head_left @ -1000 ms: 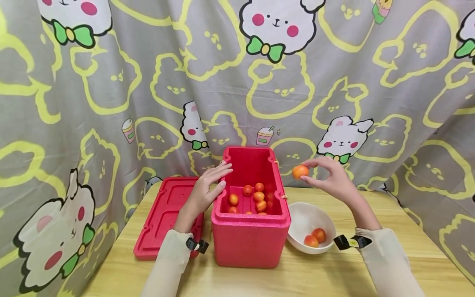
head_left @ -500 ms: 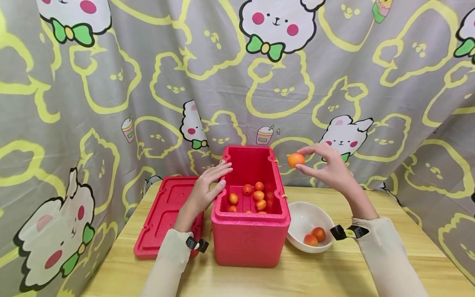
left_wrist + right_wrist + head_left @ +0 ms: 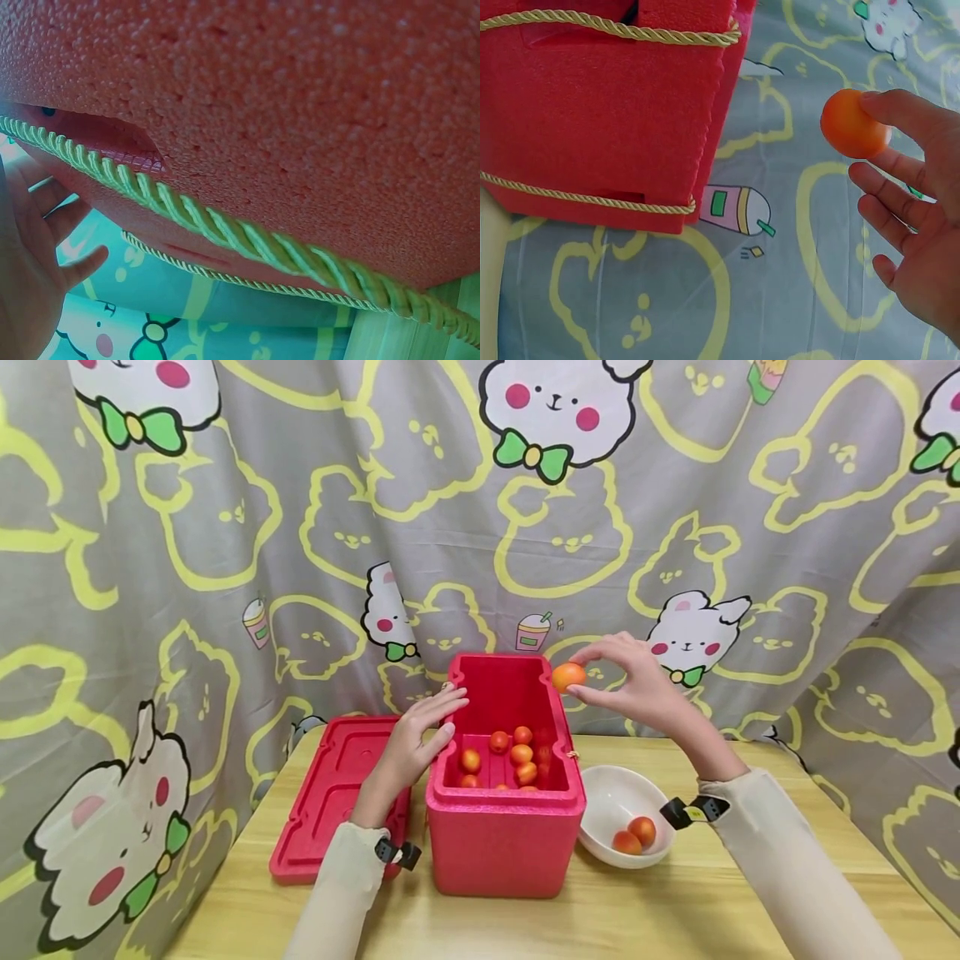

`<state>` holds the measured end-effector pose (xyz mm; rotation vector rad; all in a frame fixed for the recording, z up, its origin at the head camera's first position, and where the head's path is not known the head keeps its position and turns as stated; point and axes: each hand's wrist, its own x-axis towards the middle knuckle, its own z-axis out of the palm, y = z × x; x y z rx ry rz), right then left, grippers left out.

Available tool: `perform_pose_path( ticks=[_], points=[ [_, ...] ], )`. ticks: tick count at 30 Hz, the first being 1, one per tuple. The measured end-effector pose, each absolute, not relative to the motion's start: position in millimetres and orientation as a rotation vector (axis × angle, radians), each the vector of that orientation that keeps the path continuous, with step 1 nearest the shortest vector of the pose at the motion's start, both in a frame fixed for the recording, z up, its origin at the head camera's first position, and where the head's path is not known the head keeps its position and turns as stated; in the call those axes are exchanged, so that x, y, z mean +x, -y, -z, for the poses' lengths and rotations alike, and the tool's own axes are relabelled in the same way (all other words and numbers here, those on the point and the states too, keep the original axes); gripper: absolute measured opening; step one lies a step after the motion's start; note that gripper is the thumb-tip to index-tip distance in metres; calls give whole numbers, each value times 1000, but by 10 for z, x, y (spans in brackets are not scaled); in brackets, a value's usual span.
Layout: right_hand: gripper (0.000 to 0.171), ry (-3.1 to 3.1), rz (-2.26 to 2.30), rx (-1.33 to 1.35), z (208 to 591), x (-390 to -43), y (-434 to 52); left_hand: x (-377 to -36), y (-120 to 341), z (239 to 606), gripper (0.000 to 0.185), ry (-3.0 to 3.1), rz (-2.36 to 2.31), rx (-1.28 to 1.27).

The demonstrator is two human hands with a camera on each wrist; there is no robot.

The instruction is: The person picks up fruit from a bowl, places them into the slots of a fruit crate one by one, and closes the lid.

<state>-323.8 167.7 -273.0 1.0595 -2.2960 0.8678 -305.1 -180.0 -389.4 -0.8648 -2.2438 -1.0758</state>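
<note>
My right hand [image 3: 637, 685] pinches a small round orange-red fruit [image 3: 568, 677] between thumb and fingertips, held up beside the far right rim of a red foam box [image 3: 495, 852]. In the right wrist view the fruit [image 3: 853, 124] is apart from the box wall [image 3: 607, 112], with the other fingers spread below it. Several similar fruits, including one fruit [image 3: 470, 761] near the left wall, lie on the box floor. My left hand [image 3: 411, 743] rests at the box's left rim with fingers extended. A white bowl [image 3: 611, 793] to the right holds two more such fruits [image 3: 641, 831].
Left of the box, the red lid [image 3: 315, 827] lies flat on the wooden table [image 3: 637, 918], partly under my left forearm. Twisted gold cords [image 3: 592, 199] run along the box's sides. A patterned grey curtain [image 3: 420, 435] hangs behind and on both sides.
My right hand has carried the pinched fruit up and leftward, from above the bowl to the box's right rim. My left hand stays at the left rim.
</note>
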Motion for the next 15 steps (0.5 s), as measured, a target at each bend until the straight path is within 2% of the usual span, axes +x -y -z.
perform_pose_path(
  ticks=[15],
  points=[
    [36,2356,-681,1228,2694,-3242,-1273,-3068,1812,3903,48,2232,1080,-876]
  ],
)
